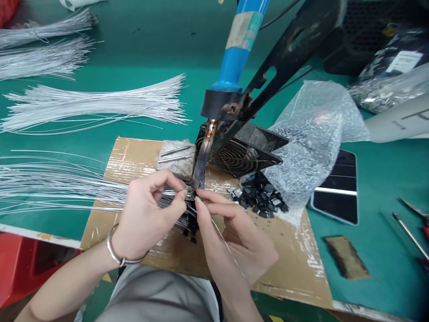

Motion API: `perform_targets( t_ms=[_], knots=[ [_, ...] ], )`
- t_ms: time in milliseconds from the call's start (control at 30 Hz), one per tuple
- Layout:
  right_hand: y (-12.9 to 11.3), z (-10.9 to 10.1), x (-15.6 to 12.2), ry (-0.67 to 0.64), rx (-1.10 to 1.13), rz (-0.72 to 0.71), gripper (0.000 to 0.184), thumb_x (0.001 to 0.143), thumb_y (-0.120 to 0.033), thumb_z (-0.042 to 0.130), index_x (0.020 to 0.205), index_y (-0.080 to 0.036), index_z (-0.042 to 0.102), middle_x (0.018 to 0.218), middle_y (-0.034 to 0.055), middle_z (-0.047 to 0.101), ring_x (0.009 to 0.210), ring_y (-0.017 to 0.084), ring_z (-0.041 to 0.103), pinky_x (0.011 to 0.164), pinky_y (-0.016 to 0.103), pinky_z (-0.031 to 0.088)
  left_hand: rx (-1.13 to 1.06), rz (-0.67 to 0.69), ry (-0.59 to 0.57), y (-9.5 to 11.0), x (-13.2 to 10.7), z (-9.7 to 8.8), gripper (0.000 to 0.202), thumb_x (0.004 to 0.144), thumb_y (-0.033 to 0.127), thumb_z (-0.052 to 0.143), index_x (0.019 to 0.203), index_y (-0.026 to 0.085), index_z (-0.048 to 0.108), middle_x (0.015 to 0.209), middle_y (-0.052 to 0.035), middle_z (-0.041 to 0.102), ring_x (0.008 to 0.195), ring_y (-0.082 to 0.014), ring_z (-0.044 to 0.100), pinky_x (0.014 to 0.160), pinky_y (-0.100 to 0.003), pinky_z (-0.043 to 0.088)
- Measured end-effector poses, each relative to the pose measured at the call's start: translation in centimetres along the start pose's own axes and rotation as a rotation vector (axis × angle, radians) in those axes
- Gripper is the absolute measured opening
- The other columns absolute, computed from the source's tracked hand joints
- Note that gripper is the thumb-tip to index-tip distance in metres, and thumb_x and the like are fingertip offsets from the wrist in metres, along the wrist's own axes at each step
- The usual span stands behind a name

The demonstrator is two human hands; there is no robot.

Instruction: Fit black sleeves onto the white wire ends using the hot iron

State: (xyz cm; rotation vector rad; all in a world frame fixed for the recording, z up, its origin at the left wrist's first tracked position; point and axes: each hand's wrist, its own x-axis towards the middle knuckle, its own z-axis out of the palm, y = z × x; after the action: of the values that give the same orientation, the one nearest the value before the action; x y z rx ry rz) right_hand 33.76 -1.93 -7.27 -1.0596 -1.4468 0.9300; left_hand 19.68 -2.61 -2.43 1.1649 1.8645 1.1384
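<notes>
A blue soldering iron (231, 62) is clamped in a black metal bracket (284, 49), its tip pointing down at my fingertips. My left hand (147, 214) is closed in a pinch just left of the tip; what lies between thumb and finger is too small to make out. My right hand (234, 237) pinches a thin solder wire (228, 243) right below the tip, and the strand trails down across the palm. Under my hands is a bundle of thin white wires (110, 190) with dark pieces (191, 219) at their right ends.
Small black parts (264, 194) lie heaped on the cardboard (291, 255), beside a bubble-wrap bag (308, 134). A fan (231, 156) and a block with metal pins (176, 161) stand behind. More wire bundles (97, 105) lie left; a phone (337, 188) and brown pad (346, 257) lie right.
</notes>
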Motion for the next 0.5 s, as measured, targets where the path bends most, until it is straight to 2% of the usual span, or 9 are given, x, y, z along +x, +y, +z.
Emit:
perform_targets(
  t_ms=[167,300,400,467,500],
  knots=[
    [0.0,0.0,-0.2,0.023,0.008,0.046,0.013,0.089,-0.01,0.076,0.085,-0.022,0.073,0.101,0.004,0.084,0.095,0.019,0.08,0.086,0.031,0.063,0.026,-0.007,-0.011,-0.2,-0.1,0.0,0.01,0.078,0.024,0.065,0.07,0.018,0.067,0.073,-0.0042,0.075,0.064,-0.0171,0.065,0.052,-0.027,0.042],
    [-0.1,0.0,-0.3,-0.017,0.021,0.048,0.013,0.09,-0.011,0.076,0.084,-0.021,0.072,0.103,0.0048,0.083,0.096,0.019,0.08,0.087,0.031,0.062,0.035,-0.022,-0.022,-0.4,-0.3,0.0,0.011,0.078,0.025,0.065,0.07,0.018,0.068,0.076,-0.0061,0.077,0.067,-0.0195,0.068,0.054,-0.028,0.044],
    [-0.1,-0.7,0.1,0.107,-0.022,0.132,0.007,0.093,-0.019,0.076,0.088,-0.021,0.071,0.089,0.0027,0.081,0.08,0.017,0.078,0.075,0.029,0.061,0.057,-0.023,-0.04,-1.0,-0.5,-0.2,0.013,0.08,0.027,0.065,0.071,0.018,0.069,0.079,-0.0078,0.079,0.069,-0.0209,0.07,0.054,-0.028,0.044],
    [0.2,-2.1,0.7,0.236,-0.013,0.203,0.005,0.094,-0.024,0.075,0.091,-0.02,0.073,0.07,-0.0029,0.072,0.06,0.012,0.068,0.06,0.025,0.054,0.103,-0.005,-0.051,-1.6,-0.7,-0.5,0.014,0.081,0.028,0.065,0.072,0.018,0.069,0.08,-0.0082,0.08,0.064,-0.019,0.068,0.05,-0.027,0.041],
    [0.4,-3.0,1.1,0.279,0.041,0.221,0.012,0.095,-0.027,0.073,0.086,-0.02,0.074,0.063,-0.0045,0.065,0.055,0.011,0.061,0.055,0.024,0.05,0.137,0.013,-0.052,-1.9,-0.7,-0.7,0.014,0.082,0.027,0.065,0.072,0.018,0.07,0.08,-0.0076,0.08,0.058,-0.0165,0.064,0.047,-0.027,0.037]
  ],
)
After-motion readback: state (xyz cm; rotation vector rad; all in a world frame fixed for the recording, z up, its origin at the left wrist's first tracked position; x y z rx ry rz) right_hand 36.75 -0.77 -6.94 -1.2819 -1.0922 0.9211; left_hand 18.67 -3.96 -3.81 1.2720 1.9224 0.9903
